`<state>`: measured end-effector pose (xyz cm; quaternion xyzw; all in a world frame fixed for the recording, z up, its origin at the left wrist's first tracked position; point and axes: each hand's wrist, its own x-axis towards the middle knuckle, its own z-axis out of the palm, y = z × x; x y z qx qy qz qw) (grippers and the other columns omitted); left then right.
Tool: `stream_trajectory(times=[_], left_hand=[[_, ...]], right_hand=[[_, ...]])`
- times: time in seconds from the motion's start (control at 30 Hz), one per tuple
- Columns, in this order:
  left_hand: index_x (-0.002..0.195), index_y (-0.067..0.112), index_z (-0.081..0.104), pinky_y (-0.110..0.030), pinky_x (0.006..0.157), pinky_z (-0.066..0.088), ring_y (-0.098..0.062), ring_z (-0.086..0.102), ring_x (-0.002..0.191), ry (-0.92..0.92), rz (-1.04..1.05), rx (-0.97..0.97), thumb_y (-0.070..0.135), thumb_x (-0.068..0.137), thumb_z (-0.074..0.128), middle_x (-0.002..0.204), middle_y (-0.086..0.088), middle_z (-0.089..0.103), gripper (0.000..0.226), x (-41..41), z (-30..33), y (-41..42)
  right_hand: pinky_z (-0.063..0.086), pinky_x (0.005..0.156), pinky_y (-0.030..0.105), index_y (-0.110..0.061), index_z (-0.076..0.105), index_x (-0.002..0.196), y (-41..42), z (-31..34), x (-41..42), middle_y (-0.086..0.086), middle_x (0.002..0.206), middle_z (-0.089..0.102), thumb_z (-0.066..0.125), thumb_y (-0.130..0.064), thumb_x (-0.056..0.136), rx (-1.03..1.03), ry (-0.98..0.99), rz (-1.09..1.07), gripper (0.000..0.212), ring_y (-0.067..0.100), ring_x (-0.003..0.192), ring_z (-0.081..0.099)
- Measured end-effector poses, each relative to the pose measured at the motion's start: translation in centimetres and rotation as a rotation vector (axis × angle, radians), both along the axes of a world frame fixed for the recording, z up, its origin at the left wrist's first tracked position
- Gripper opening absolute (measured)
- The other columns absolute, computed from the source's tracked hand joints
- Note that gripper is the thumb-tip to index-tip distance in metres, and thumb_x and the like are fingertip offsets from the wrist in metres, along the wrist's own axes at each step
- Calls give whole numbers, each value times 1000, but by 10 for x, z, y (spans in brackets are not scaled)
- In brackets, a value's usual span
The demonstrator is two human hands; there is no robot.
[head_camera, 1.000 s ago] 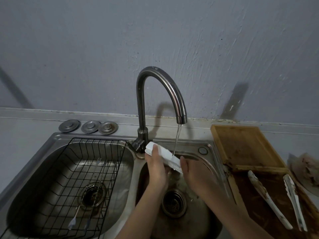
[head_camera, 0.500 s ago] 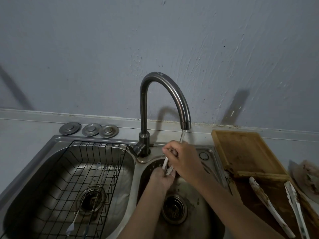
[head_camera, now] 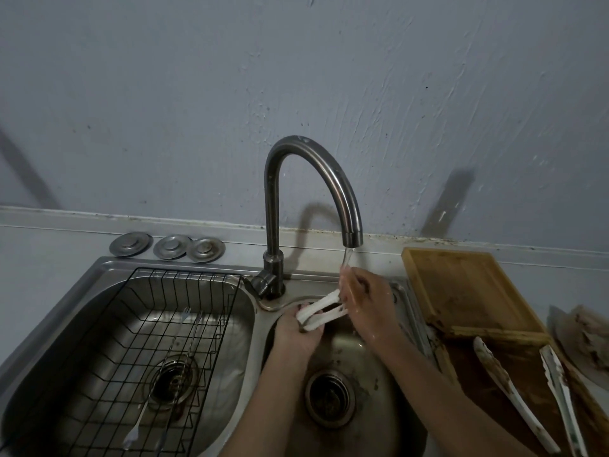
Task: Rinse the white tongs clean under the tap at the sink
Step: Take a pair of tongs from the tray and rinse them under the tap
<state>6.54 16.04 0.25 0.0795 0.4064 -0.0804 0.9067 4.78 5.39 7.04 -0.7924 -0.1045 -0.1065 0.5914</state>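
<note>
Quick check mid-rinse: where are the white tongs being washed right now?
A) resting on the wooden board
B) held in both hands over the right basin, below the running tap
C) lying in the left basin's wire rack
B: the left hand and right hand both grip the white tongs over the right basin, with water running from the tap.

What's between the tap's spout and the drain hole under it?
In the head view, the right hand and the tongs sit between spout and drain, under the water.

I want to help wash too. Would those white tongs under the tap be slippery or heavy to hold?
Probably slippery: the white tongs are wet under the running tap. Likely light, since the left hand and right hand hold them with fingers only. Their arms stay spread, so probably springy.
</note>
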Motion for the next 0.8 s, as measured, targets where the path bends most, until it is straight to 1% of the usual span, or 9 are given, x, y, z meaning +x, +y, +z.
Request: stream_trajectory(times=[0.07, 0.13, 0.23, 0.33, 0.43, 0.5, 0.6, 0.7, 0.8], left_hand=[[61, 8, 40, -21, 31, 47, -18, 45, 55, -19, -11, 3, 8, 97, 34, 40, -7, 50, 36, 2, 2, 3], [60, 12, 39, -24, 37, 49, -18, 50, 47, -36, 7, 4, 12, 97, 36, 36, -4, 49, 37, 2, 13, 7], [61, 16, 38, -19, 38, 45, -8, 44, 42, -95, 91, 26, 20, 98, 39, 27, 4, 43, 37, 1, 18, 5], [64, 19, 40, -22, 47, 42, -7, 40, 45, -160, 165, 103, 29, 98, 41, 33, 8, 42, 36, 3, 13, 1], [67, 19, 43, -20, 45, 43, -7, 44, 34, -224, 121, 205, 37, 98, 40, 39, 8, 44, 37, 0, 16, -13], [70, 16, 45, -25, 50, 41, -12, 44, 43, -245, 32, 307, 39, 98, 40, 47, 3, 46, 37, -5, 23, -27], [73, 13, 47, -28, 54, 42, -16, 44, 54, -227, -78, 402, 45, 96, 39, 59, -3, 45, 41, -11, 29, -36], [74, 9, 51, -29, 59, 48, -18, 55, 58, -231, -101, 486, 45, 98, 34, 59, -5, 57, 47, -6, 28, -26], [86, 2, 57, -29, 62, 56, -20, 68, 67, -324, -50, 544, 34, 100, 38, 81, -13, 66, 40, -9, 24, -16]], right_hand=[[34, 44, 12, -16, 45, 52, -5, -1, -3, -6, 42, 45, 45, -20, 95, 31, -28, -35, 43, 2, 41, 43], [37, 44, 13, -17, 49, 54, -12, -6, -5, -5, 44, 52, 44, -19, 95, -3, -52, -73, 41, 4, 43, 48], [42, 55, 13, -13, 55, 72, -33, -13, -6, -2, 65, 55, 48, -17, 94, -316, -116, -67, 23, 7, 56, 51], [44, 64, 17, -19, 57, 96, -53, -10, -9, -5, 81, 60, 42, -28, 96, -625, 19, 113, 18, 2, 70, 56], [40, 56, 21, -19, 58, 86, -55, -12, -15, -2, 74, 60, 34, -39, 97, -818, 185, 257, 33, 7, 62, 54], [45, 59, 29, -15, 59, 77, -48, -18, -17, 4, 72, 65, 34, -46, 95, -776, 281, 294, 44, 7, 53, 52], [38, 56, 23, -21, 50, 59, -40, -30, -20, -3, 58, 54, 35, -46, 94, -622, 335, 264, 46, 3, 49, 47], [35, 53, 19, -23, 47, 55, -33, -37, -23, -5, 54, 51, 36, -44, 95, -582, 297, 209, 47, 4, 49, 47], [37, 54, 21, -20, 51, 56, -31, -43, -23, -3, 55, 53, 36, -44, 95, -571, 298, 180, 48, 5, 49, 49]])
